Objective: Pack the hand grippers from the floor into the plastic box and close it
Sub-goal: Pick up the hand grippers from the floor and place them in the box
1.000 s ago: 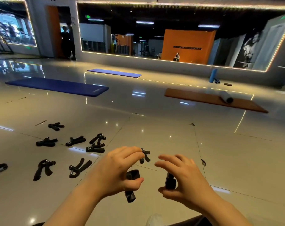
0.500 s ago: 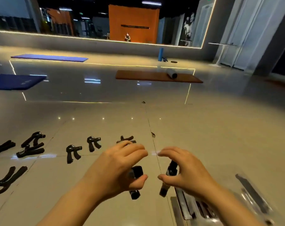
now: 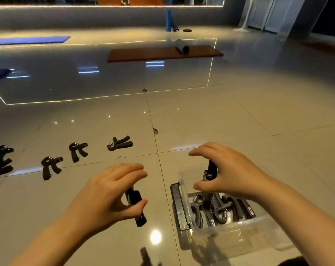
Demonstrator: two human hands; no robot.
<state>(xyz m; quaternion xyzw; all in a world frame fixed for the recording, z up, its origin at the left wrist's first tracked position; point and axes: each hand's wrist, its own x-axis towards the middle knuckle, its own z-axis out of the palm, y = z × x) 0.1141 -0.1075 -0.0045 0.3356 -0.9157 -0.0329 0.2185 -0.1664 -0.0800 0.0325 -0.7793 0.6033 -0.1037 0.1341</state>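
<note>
My left hand (image 3: 107,192) grips a black hand gripper (image 3: 136,205) above the floor, left of the box. Over the open clear plastic box (image 3: 237,230) my right hand (image 3: 226,173) holds a second black hand gripper (image 3: 210,171) upright. Several black grippers (image 3: 218,208) lie inside the box. The box's dark latch (image 3: 179,206) shows along its left side. More loose grippers lie on the tiles to the left: one (image 3: 120,144), another (image 3: 78,150), a third (image 3: 50,167), and a pair (image 3: 0,160) at the frame's edge.
Glossy beige floor tiles (image 3: 210,120) stretch ahead. A brown mat (image 3: 162,52) with a rolled grey mat (image 3: 182,46) lies farther off. Blue mats (image 3: 28,40) are at the far left, and a blue roller (image 3: 169,20) stands by the wall.
My view has swung right and down, bringing the box fully into sight. Both hands carried their grippers rightward; my right hand now holds its gripper above the box.
</note>
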